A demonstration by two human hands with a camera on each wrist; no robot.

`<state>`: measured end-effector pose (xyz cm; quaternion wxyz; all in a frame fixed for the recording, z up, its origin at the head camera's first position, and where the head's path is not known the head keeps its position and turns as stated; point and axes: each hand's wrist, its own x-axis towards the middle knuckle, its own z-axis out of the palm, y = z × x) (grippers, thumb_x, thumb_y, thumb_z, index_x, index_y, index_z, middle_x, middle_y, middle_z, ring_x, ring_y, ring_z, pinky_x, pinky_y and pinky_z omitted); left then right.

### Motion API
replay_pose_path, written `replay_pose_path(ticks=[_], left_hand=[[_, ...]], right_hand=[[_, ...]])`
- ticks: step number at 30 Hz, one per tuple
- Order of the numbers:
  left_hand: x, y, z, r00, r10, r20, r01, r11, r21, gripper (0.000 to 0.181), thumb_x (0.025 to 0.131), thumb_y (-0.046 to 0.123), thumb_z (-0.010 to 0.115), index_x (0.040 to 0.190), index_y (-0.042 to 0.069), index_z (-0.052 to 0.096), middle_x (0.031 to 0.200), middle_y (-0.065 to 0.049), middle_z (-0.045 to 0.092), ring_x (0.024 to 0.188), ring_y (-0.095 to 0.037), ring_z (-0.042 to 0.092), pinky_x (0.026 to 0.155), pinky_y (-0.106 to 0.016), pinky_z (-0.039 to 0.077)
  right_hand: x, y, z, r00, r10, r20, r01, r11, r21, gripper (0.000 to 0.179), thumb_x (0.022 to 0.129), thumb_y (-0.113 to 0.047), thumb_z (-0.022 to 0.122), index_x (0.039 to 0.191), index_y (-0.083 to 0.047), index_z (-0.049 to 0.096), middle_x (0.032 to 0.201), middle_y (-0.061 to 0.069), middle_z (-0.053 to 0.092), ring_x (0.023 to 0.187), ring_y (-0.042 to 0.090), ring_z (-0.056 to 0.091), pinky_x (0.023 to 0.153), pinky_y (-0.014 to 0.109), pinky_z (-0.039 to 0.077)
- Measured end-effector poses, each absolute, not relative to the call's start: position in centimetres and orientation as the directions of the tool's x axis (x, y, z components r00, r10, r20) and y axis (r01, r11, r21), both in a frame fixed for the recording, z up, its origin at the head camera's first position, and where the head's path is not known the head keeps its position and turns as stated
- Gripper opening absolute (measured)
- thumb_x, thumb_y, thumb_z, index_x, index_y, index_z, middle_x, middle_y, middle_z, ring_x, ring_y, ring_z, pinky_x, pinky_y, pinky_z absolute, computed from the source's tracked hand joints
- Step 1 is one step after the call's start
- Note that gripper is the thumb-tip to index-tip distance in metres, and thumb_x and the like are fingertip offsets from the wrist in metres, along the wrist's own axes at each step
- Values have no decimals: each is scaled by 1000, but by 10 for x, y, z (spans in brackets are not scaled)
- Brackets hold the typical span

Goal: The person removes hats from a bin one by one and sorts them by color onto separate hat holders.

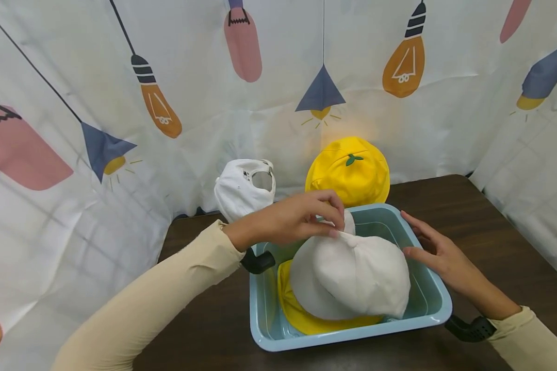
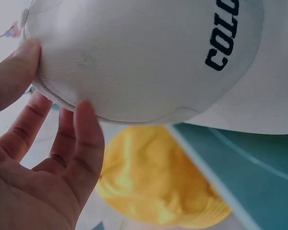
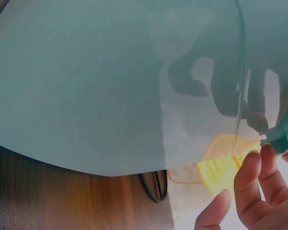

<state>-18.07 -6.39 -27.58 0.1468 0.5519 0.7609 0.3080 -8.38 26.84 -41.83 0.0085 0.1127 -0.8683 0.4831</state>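
Observation:
A white baseball cap (image 1: 366, 278) with dark lettering, readable in the left wrist view, is tilted inside a light blue basin (image 1: 445, 304). At its upper edge, my left hand (image 1: 301, 219) pinches the fabric between thumb and fingers. Under this cap lies a yellow hat (image 1: 301, 317), mostly covered. Another white piece (image 1: 349, 222) shows behind my left fingers, largely hidden. On the basin's right side, my right hand (image 1: 438, 255) holds the rim, thumb over the inner side and fingers outside; its fingertips (image 3: 266, 151) show at the rim in the right wrist view.
Behind the basin, a yellow bucket hat (image 1: 348, 172) with a green leaf stands by the curtain (image 1: 278, 123). A white cap (image 1: 243, 188) with a strap opening sits to its left. The basin stands on a dark wooden table (image 1: 482, 221). Lamp prints cover the curtain.

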Motion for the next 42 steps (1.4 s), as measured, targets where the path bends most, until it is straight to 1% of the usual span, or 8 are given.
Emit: replay_pose_path(ticks=[8, 11, 16, 20, 24, 28, 35, 42], left_hand=[[-189, -78, -252, -394, 898, 197, 724, 170, 669, 7, 94, 12, 74, 100, 13, 76, 115, -1, 60, 106, -12, 58, 76, -28, 58], [-191, -84, -244, -403, 888, 223, 726, 162, 669, 7, 93, 11, 75, 99, 13, 76, 116, -1, 60, 105, -13, 59, 77, -29, 58], [-195, -91, -234, -400, 877, 264, 724, 126, 678, 9, 92, 8, 75, 100, 11, 76, 115, -4, 61, 105, -15, 59, 79, -32, 59], [-200, -99, -228, -418, 867, 272, 685, 104, 721, 11, 91, 2, 74, 101, 7, 74, 117, -6, 60, 110, -18, 57, 84, -34, 61], [-203, -109, -216, -437, 856, 277, 689, 120, 715, 11, 91, 0, 73, 100, 7, 74, 119, -6, 60, 112, -19, 56, 86, -36, 61], [-206, -120, -200, -447, 845, 293, 725, 150, 672, 12, 90, -1, 74, 100, 7, 74, 120, -8, 61, 110, -19, 57, 84, -34, 60], [-216, -142, -175, -481, 823, 303, 761, 221, 610, 15, 91, -4, 72, 101, 5, 75, 121, -4, 60, 111, -19, 57, 89, -27, 59], [-225, -170, -153, -444, 832, 332, 818, 225, 530, 15, 93, -7, 68, 104, 2, 74, 123, -4, 61, 113, -19, 55, 85, -20, 57]], right_hand=[[-85, 271, -419, -972, -200, 127, -216, 529, -820, 68, 104, -15, 57, 163, -26, 26, 131, 2, 54, 109, 2, 57, 80, 29, 58], [-85, 272, -417, -973, -204, 105, -200, 534, -821, 67, 105, -17, 56, 163, -28, 25, 130, 3, 54, 111, 5, 57, 80, 27, 55], [-84, 272, -417, -975, -201, 91, -187, 533, -825, 67, 105, -18, 55, 164, -29, 23, 131, 10, 53, 109, 11, 60, 80, 35, 57], [-83, 270, -419, -977, -191, 97, -186, 533, -825, 67, 105, -19, 55, 163, -30, 24, 135, 9, 53, 111, 12, 58, 85, 51, 58], [-82, 268, -419, -979, -185, 89, -174, 519, -837, 69, 104, -22, 57, 163, -31, 23, 137, 11, 52, 111, 25, 57, 85, 62, 57], [-82, 267, -418, -981, -179, 71, -153, 500, -852, 70, 103, -23, 59, 163, -32, 23, 133, 13, 53, 104, 31, 61, 78, 53, 61], [-83, 269, -417, -979, -187, 87, -171, 501, -848, 70, 104, -19, 58, 163, -31, 24, 131, 11, 53, 102, 9, 62, 74, 35, 62], [-84, 270, -417, -976, -198, 93, -181, 491, -852, 69, 104, -17, 58, 163, -30, 25, 132, 10, 54, 103, 5, 61, 73, 30, 60]])
